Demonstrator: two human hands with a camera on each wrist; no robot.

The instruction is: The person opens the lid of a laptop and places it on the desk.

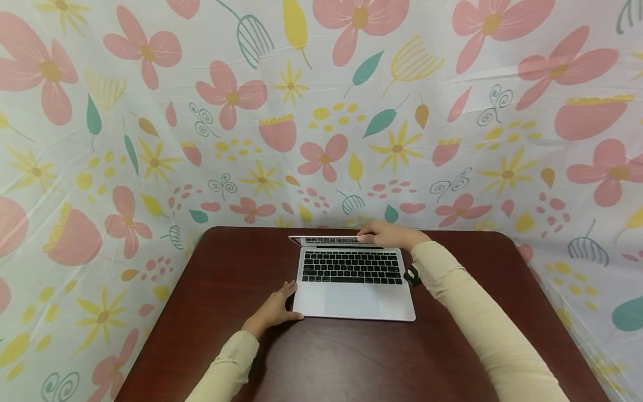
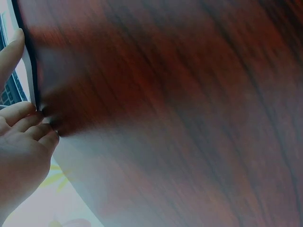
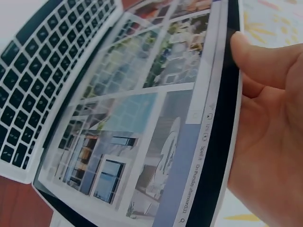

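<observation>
A silver laptop (image 1: 351,301) with black keys lies on the dark red-brown table, its lid (image 1: 326,240) tilted far forward over the back of the keyboard. With the thumb on the screen side and the fingers behind, my right hand (image 1: 389,233) grips the lid's top edge. The lit screen (image 3: 128,109) shows several pictures in the right wrist view. My left hand (image 1: 275,306) holds the base at its front left corner, thumb at the front edge and fingers along the left side. Those fingers (image 2: 33,120) appear against the laptop's edge in the left wrist view.
The wooden table (image 1: 236,251) has rounded back corners. A white cloth (image 1: 321,111) printed with flowers hangs behind it and down both sides. A small black object (image 1: 413,276) shows beside the laptop's right edge, close to the right sleeve (image 1: 482,324).
</observation>
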